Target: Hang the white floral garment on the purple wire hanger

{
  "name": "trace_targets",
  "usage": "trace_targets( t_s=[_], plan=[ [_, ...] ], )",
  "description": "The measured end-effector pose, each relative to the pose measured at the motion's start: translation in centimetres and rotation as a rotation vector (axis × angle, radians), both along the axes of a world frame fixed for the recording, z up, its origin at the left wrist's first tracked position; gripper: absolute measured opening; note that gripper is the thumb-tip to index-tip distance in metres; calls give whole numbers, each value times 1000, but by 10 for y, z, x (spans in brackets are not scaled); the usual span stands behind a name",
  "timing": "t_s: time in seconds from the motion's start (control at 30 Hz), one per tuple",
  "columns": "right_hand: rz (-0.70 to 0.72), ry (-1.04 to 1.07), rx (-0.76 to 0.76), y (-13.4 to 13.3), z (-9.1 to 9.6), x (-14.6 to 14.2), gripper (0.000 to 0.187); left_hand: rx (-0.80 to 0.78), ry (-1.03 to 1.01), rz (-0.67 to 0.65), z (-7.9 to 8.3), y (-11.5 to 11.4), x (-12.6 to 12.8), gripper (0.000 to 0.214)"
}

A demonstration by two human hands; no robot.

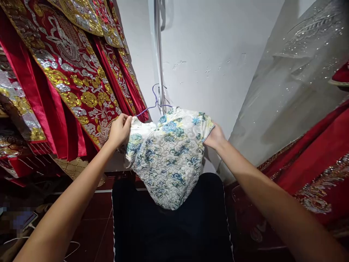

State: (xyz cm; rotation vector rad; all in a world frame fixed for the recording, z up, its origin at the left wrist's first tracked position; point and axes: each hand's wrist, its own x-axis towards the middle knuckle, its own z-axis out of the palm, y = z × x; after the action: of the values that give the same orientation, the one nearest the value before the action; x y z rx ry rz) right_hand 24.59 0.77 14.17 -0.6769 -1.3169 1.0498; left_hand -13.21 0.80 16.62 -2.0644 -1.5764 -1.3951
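A short-sleeved floral top [170, 156] in white, blue and yellow is spread out above my lap, with a line of piping slanting across its chest. A thin purple hanger [156, 100] rises from its neckline. My left hand [120, 129] pinches the left shoulder of the top beside the hanger's arm, thumb on the cloth. On the other side, my right hand [215, 136] holds the cuff of the right sleeve; its fingers are hidden in or behind the fabric. Whether the hanger's hook rests on anything I cannot tell.
Red garments with gold and silver embroidery [89, 98] hang at left. A metal upright [159, 47] runs up the white wall [207, 43] ahead. At right hang a sheer sparkly cover [275, 83] and red beaded cloth [321, 160]. A white cable [73, 247] lies at lower left.
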Motion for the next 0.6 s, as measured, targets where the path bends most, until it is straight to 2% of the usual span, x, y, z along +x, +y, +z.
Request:
trace_targets(
  t_s=[0.1,0.2,0.27,0.33,0.4,0.43,0.47,0.53,0.6],
  plan=[
    [10,3,24,-6,17,19,63,17,-23,-36,8,-7,1,35],
    [5,-80,87,-20,45,12,69,31,-18,-80,24,-1,11,31],
    [83,-157,121,-36,60,-4,71,92,-46,-119,34,7,20,21],
    [247,-267,146,-56,68,-21,81,186,-126,-184,37,12,27,19],
    [418,-462,205,-77,66,-33,83,239,-250,-292,34,10,32,15],
    [453,-587,251,-86,61,-37,76,234,-316,-357,31,7,35,16],
    [432,-708,307,-93,54,-40,66,217,-380,-420,26,2,37,19],
    [263,-897,419,-99,35,-47,53,179,-497,-517,19,-12,46,27],
    [60,-977,511,-96,14,-58,70,147,-621,-578,15,-30,61,37]
  ],
)
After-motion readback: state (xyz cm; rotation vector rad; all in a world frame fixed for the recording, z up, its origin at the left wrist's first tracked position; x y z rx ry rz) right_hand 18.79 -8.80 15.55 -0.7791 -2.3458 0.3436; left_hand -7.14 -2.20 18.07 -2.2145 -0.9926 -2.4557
